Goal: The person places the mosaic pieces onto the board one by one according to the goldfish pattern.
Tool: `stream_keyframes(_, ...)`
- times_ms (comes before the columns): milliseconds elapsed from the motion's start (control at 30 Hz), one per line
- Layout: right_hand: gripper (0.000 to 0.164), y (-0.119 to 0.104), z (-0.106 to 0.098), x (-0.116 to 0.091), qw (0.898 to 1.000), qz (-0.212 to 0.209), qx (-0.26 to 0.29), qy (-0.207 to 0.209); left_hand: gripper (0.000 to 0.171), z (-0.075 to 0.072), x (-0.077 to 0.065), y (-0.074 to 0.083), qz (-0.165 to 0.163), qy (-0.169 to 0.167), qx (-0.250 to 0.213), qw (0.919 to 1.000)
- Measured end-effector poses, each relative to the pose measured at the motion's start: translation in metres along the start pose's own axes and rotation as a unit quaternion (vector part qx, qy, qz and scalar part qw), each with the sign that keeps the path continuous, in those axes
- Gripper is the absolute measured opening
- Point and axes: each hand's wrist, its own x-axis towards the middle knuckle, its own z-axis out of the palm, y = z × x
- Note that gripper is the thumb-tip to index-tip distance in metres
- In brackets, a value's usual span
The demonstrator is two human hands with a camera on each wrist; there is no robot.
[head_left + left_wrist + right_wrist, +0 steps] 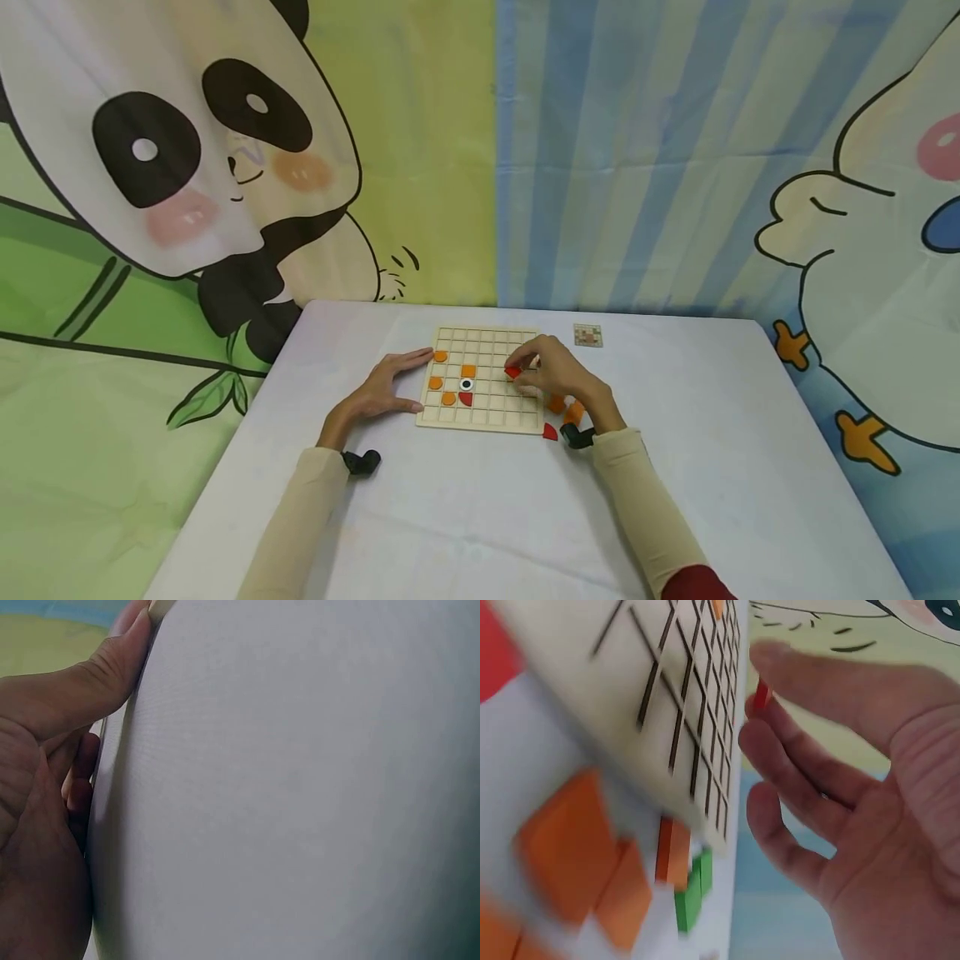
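A pale wooden grid board (487,417) lies on the white table. My right hand (557,367) pinches a small red piece (512,372) between thumb and fingertips, over the board's right part; its thin edge (762,694) shows in the right wrist view. Spread along the board's left edge, my left hand (378,388) touches it with thumb and extended fingers. On the squares sit an orange square (468,371), a white disc with a dark centre (467,384), a red quarter-round piece (466,399) and several rounded orange pieces (441,357).
Loose orange pieces (573,412) and another red quarter-round piece (550,432) lie by the board's right edge, partly under my right wrist. Green pieces (690,896) stand there too. A small patterned card (588,335) is at the back right. Printed curtains hang behind the table.
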Motion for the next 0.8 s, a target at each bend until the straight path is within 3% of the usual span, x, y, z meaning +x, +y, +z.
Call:
stream_keyframes(233, 0.027, 0.003, 0.015, 0.042, 0.999, -0.023, -0.018, 0.033, 0.106, 0.0, 0.005, 0.001, -0.013, -0.013, -0.004, 0.9998)
stream_keyframes(400, 0.027, 0.002, 0.028, 0.06, 0.999, -0.038, -0.016, 0.03, 0.105, -0.001, 0.004, 0.004, -0.022, -0.016, 0.001, 0.9996)
stream_keyframes(800, 0.029, -0.001, 0.046, 0.074, 0.999, 0.006, 0.012, 0.031, 0.106, -0.001, 0.002, 0.002, -0.032, -0.015, 0.011, 0.9993)
